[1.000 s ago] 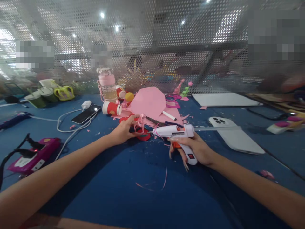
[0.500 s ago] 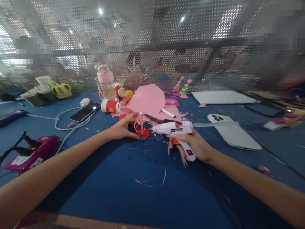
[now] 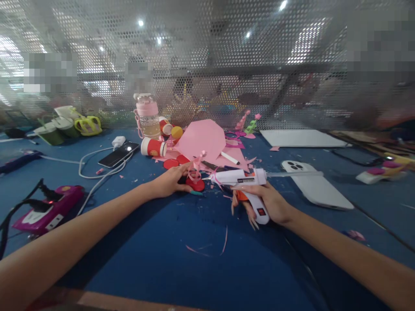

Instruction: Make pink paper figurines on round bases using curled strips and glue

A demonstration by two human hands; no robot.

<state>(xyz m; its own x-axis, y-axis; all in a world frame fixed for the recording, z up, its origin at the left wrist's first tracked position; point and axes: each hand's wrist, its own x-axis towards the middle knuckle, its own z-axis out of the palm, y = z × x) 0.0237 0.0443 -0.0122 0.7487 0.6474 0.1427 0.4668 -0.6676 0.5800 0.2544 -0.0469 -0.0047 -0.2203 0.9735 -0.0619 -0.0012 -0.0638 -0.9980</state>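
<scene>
Two bare arms are reaching forward over a blue table [image 3: 201,268] with a matte top, scattered with thin pink paper slivers. The right hand [image 3: 269,203] is gripping the handle of a white plastic glue gun [image 3: 241,179], fingers wrapped around it, its pointed nozzle aiming left toward a small craft piece. The left hand [image 3: 170,181] is pinching that craft piece [image 3: 195,179], a flat red paper disc lying on the table with curled pink ribbon standing up from it. Just behind it are lying more red discs [image 3: 171,163], a large smooth pink paper sheet [image 3: 202,138] and a red paper cup [image 3: 152,147] on its side. A white phone [image 3: 316,185] is lying face down to the right, well apart.
</scene>
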